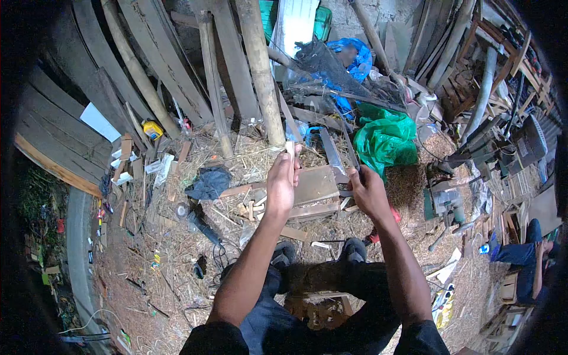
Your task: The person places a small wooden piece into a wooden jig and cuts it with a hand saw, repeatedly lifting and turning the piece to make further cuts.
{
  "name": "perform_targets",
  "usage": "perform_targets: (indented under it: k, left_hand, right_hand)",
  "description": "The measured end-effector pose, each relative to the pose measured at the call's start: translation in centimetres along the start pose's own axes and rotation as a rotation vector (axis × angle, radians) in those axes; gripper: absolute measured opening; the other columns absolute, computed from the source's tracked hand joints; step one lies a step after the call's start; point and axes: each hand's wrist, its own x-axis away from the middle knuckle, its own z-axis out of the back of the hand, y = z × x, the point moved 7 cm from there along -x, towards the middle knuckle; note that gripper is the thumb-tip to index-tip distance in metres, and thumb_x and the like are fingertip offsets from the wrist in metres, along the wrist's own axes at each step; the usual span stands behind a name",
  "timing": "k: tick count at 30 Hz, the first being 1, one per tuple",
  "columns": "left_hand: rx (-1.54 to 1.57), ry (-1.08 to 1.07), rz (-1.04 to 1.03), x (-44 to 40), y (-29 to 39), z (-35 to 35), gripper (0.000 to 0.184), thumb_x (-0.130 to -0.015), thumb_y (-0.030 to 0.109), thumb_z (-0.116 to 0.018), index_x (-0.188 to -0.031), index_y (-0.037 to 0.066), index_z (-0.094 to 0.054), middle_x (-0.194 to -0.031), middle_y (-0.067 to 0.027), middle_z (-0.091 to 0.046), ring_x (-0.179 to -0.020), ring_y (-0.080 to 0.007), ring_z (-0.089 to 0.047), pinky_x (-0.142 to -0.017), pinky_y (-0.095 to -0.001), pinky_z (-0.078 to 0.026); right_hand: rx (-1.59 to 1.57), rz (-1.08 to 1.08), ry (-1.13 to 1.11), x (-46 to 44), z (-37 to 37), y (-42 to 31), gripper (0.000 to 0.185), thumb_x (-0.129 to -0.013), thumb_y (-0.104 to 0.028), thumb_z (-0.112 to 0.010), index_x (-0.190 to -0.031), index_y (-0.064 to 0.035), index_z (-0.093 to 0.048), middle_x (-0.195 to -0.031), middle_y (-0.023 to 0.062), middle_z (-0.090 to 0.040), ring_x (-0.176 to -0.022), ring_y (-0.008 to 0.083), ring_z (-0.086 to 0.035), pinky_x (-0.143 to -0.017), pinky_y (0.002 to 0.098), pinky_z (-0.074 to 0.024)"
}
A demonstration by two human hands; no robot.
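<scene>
Near the centre of the frame, a small wood piece is held upright in the left hand, the fingers closed around it. Just right of centre, the right hand is closed around the lower end of a long, thin, dark strip, which is slanted toward the upper left; whether it is a blade cannot be told. Between and below the hands, a board is seen on the ground. A green sheet is bunched above the right hand. At centre left, a black bag is seen above a grinder. At the lower right edge, another person is partly shown.
</scene>
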Motion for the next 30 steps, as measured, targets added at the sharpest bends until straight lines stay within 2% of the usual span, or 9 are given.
perform_targets:
  k: [9,12,14,18,21,23,25,27,30]
  left_hand:
    - [-0.091,0.088,-0.040,3.8,2.4,0.2,0.024,-0.101,0.025,-0.050,-0.115,0.007,-0.059,-0.076,0.0058,-0.046,-0.063,-0.0039,-0.040,-0.057,-0.0198,-0.033]
    - [-0.099,0.094,-0.074,4.5,2.2,-0.2,0.018,-0.099,0.021,-0.054,-0.110,0.007,-0.058,-0.077,0.0064,-0.047,-0.065,-0.0027,-0.042,-0.057,-0.0195,-0.034]
    - [-0.082,0.106,-0.130,4.2,1.7,-0.1,0.015,-0.099,0.019,-0.056,-0.107,0.007,-0.058,-0.073,0.0081,-0.045,-0.062,-0.0006,-0.039,-0.050,-0.0186,-0.032]
    - [-0.015,0.084,-0.131,3.6,0.9,0.1,0.013,-0.097,0.017,-0.057,-0.106,0.007,-0.058,-0.074,0.0069,-0.048,-0.062,-0.0021,-0.042,-0.051,-0.0202,-0.033]
    - [-0.046,0.076,-0.106,3.3,0.1,0.0,0.013,-0.098,0.017,-0.055,-0.105,0.006,-0.059,-0.076,0.0054,-0.050,-0.062,-0.0031,-0.042,-0.052,-0.0211,-0.038]
    - [-0.059,0.081,-0.037,3.3,0.0,-0.5,0.018,-0.100,0.020,-0.051,-0.102,0.004,-0.057,-0.083,-0.0001,-0.053,-0.066,-0.0072,-0.053,-0.058,-0.0264,-0.052]
    - [-0.102,-0.012,-0.010,2.3,-2.0,0.0,0.021,-0.101,0.022,-0.049,-0.109,0.004,-0.057,-0.090,-0.0030,-0.057,-0.075,-0.0120,-0.061,-0.060,-0.0278,-0.053]
    - [-0.236,-0.012,0.047,1.1,-4.4,0.6,0.023,-0.101,0.025,-0.049,-0.109,0.005,-0.056,-0.088,-0.0038,-0.058,-0.068,-0.0118,-0.060,-0.054,-0.0262,-0.050]
    - [-0.465,0.006,0.146,-1.1,-8.1,2.2,0.023,-0.099,0.026,-0.051,-0.106,0.004,-0.054,-0.084,-0.0036,-0.057,-0.060,-0.0106,-0.057,-0.047,-0.0259,-0.045]
  right_hand:
    - [-0.034,-0.018,-0.020,3.3,-0.6,-1.7,0.031,-0.100,-0.025,-0.053,-0.088,0.0025,-0.059,-0.067,0.0043,-0.058,-0.061,0.0100,-0.051,-0.055,0.0293,-0.0410]
    - [-0.018,-0.045,-0.030,4.0,-0.3,-1.7,0.030,-0.097,-0.024,-0.054,-0.090,0.0048,-0.059,-0.071,0.0187,-0.064,-0.065,0.0281,-0.065,-0.062,0.0397,-0.0485]
    - [0.005,-0.021,-0.030,4.5,0.1,-2.0,0.031,-0.098,-0.024,-0.054,-0.092,0.0054,-0.060,-0.070,0.0182,-0.064,-0.065,0.0273,-0.066,-0.062,0.0394,-0.0487]
    - [-0.068,-0.075,-0.052,4.7,-0.1,-1.8,0.032,-0.098,-0.025,-0.054,-0.096,0.0061,-0.061,-0.072,0.0202,-0.064,-0.068,0.0292,-0.066,-0.064,0.0398,-0.0491]
    - [-0.059,-0.011,-0.028,4.1,-0.4,-1.3,0.034,-0.098,-0.027,-0.053,-0.098,0.0069,-0.061,-0.075,0.0242,-0.064,-0.073,0.0358,-0.067,-0.068,0.0417,-0.0495]
    - [0.016,-0.001,0.023,3.2,-0.6,1.5,0.040,-0.096,-0.032,-0.055,-0.097,0.0073,-0.061,-0.084,0.0295,-0.064,-0.085,0.0448,-0.064,-0.074,0.0460,-0.0494]
    - [0.073,-0.036,0.057,2.2,-0.1,3.2,0.042,-0.094,-0.034,-0.056,-0.098,0.0075,-0.062,-0.088,0.0312,-0.064,-0.089,0.0476,-0.063,-0.077,0.0478,-0.0491]
    - [0.170,-0.142,0.031,1.2,0.4,4.8,0.043,-0.093,-0.035,-0.056,-0.099,0.0077,-0.062,-0.090,0.0331,-0.063,-0.090,0.0482,-0.062,-0.079,0.0485,-0.0491]
    - [0.041,-0.189,0.039,-0.1,-0.6,8.9,0.036,-0.092,-0.029,-0.058,-0.099,0.0062,-0.064,-0.083,0.0263,-0.068,-0.083,0.0401,-0.068,-0.076,0.0451,-0.0510]
